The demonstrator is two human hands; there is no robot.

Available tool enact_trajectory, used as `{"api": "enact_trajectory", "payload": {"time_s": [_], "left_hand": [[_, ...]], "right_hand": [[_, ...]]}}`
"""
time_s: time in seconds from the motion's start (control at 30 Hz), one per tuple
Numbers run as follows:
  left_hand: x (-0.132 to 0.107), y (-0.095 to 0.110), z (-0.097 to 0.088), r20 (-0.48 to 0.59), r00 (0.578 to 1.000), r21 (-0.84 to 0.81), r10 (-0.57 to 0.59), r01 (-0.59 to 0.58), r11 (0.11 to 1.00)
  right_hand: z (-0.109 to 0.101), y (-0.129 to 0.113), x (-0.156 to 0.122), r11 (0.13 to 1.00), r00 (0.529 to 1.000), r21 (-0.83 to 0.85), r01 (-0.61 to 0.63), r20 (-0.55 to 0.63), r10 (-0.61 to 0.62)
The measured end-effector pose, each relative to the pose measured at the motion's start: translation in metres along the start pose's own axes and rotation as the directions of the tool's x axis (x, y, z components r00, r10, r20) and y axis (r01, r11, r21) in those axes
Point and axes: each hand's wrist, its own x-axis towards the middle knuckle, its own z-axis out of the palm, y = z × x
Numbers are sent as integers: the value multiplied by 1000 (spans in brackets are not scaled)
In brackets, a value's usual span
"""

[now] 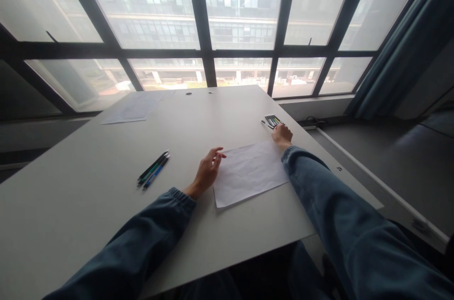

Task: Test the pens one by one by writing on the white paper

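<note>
Left hand (pixel 208 169): open, fingers loosely curled, hovering just beside the near-left edge of the creased white paper sheet (pixel 248 172), which lies flat on the pale grey desk (pixel 88 205) between both sleeves. Right hand (pixel 282 136): at the sheet's far corner, touching or nearly touching the small row of dark and green pens (pixel 271 121); fingers hidden, so grip cannot be told. Three dark pens (pixel 153 169) lie well apart to the left.
</note>
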Motion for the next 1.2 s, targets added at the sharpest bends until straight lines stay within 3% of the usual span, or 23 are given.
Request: {"api": "enact_trajectory", "payload": {"time_s": [0.37,0.63,1.2], "left_hand": [[1,3,1,66,997,26,-44,42,999],[1,3,1,93,994,26,-51,49,998],[1,5,-1,101,989,22,-112,111,994]], "right_hand": [[22,-7,34,995,995,-35,-92,30,93],[35,-3,49,996,997,-45,-75,32,77],[22,13,47,998,994,58,-2,112,-4]]}}
